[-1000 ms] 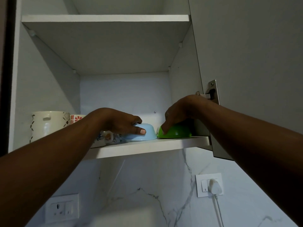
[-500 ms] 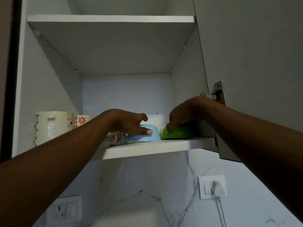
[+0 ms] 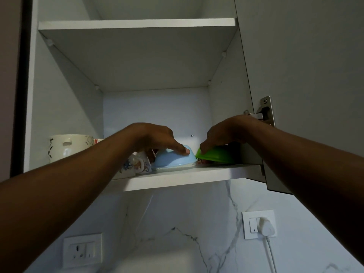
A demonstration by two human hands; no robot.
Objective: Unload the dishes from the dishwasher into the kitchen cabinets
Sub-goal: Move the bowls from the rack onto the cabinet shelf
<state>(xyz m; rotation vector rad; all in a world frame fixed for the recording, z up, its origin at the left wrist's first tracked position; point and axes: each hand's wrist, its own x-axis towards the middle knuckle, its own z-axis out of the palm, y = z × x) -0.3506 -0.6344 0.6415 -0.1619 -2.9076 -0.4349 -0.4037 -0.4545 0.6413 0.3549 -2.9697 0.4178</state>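
Both hands up at the lower cabinet shelf [image 3: 177, 179]. Left hand [image 3: 155, 137] grips the blue bowl [image 3: 173, 159], upside down, thumb laid across its side; bowl sits on the shelf. Right hand [image 3: 226, 133] holds the green bowl [image 3: 216, 154], fingers curled over its left edge; bowl tilted, looks partly lifted, hard to tell in the shadow. The two bowls are just beside each other. Patterned mug [image 3: 139, 164] left of the blue bowl, cream pot [image 3: 69, 146] further left.
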